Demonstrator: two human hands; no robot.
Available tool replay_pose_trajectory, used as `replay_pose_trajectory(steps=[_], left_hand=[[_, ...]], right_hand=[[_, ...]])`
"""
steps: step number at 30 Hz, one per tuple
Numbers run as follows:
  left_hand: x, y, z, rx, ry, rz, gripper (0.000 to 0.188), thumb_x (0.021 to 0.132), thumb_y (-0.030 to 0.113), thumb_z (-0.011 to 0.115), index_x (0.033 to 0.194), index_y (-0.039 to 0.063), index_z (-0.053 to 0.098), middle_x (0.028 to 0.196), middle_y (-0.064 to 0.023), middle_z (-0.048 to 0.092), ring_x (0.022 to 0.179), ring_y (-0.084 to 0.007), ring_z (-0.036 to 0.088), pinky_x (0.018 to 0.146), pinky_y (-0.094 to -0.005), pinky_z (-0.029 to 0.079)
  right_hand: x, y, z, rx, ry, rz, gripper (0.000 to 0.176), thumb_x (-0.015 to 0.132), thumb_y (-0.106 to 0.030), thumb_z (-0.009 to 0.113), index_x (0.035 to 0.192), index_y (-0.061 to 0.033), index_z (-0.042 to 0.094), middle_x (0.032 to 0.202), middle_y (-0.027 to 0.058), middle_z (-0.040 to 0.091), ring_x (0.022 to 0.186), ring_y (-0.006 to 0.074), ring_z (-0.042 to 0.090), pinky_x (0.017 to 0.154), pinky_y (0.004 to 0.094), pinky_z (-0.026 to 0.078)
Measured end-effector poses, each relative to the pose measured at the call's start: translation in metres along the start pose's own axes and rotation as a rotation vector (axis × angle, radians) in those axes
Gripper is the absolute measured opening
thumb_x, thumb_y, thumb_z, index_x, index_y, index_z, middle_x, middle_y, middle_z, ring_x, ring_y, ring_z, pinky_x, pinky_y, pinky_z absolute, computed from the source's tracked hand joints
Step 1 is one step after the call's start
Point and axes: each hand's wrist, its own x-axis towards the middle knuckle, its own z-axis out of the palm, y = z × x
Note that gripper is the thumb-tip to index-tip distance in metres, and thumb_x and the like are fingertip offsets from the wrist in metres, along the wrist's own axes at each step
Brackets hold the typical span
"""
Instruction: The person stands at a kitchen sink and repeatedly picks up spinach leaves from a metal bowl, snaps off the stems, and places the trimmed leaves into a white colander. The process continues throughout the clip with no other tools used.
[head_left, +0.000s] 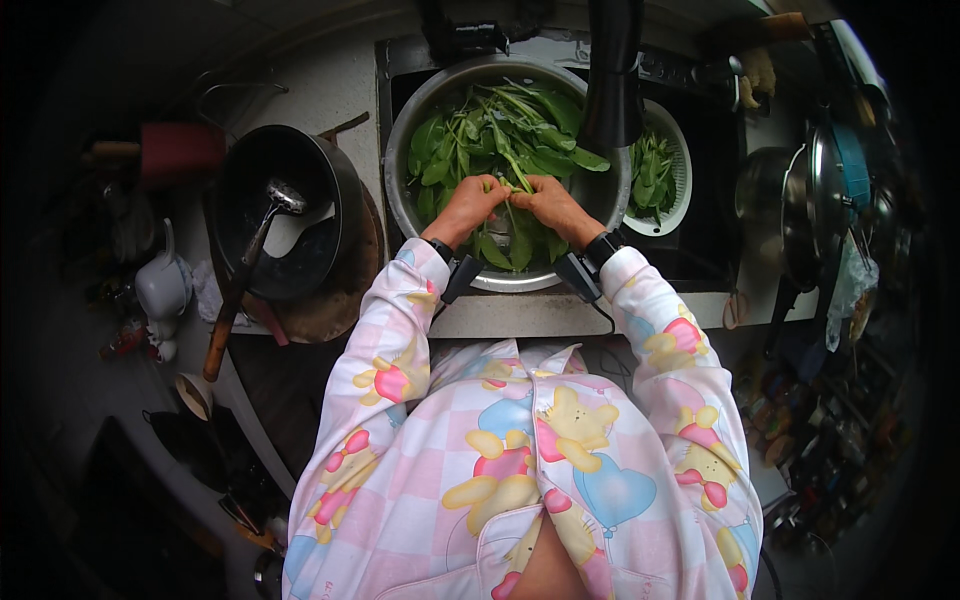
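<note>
Both my hands meet over the near half of a large steel basin (510, 283), which is set in the sink. The basin holds water and a heap of leafy greens (450, 139). Pinched between my left hand (471, 206) and my right hand (553, 210) are green stems (514, 163), whose leaves hang down toward the water. Fingertips of both hands are close together on the stems. To the right of the basin, a white plastic colander (681, 187) contains more of the same greens.
A black faucet (615, 90) hangs over the basin's right side. On the left counter, a black pot (300, 255) with a ladle (259, 232) inside stands on a round wooden board (345, 300). Pot lids (817, 195) and scissors (736, 309) are at right.
</note>
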Motion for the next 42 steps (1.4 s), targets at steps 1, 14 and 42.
replay_pose_trajectory(steps=[1,14,42], left_hand=[[0.001,-0.005,0.001,0.002,-0.012,0.037,0.021,0.090,0.022,0.066,0.081,0.003,0.064,0.072,0.0012,0.059,0.060,-0.0084,0.053,0.052,-0.0260,0.045],[0.017,-0.054,0.017,-0.206,0.015,-0.299,0.021,0.095,0.025,0.059,0.089,0.006,0.064,0.077,0.0024,0.058,0.067,-0.0094,0.054,0.058,-0.0264,0.047],[-0.002,-0.029,0.006,-0.611,0.154,-0.170,0.016,0.093,0.015,0.065,0.099,0.001,0.064,0.084,0.0001,0.062,0.071,-0.0085,0.054,0.064,-0.0236,0.042]], right_hand=[[0.000,0.000,0.000,-0.005,-0.020,-0.025,0.021,0.088,-0.014,0.065,0.103,0.0005,0.066,0.087,0.0033,0.065,0.079,0.0101,0.056,0.070,0.0270,0.046],[0.027,0.034,-0.003,-0.335,0.049,-0.075,0.023,0.089,-0.016,0.063,0.103,0.0018,0.065,0.085,0.0069,0.066,0.073,0.0137,0.058,0.067,0.0313,0.047],[0.009,0.012,-0.009,0.254,-0.045,0.036,0.023,0.095,-0.015,0.056,0.108,0.0012,0.065,0.092,0.0050,0.068,0.079,0.0127,0.064,0.069,0.0256,0.050]])
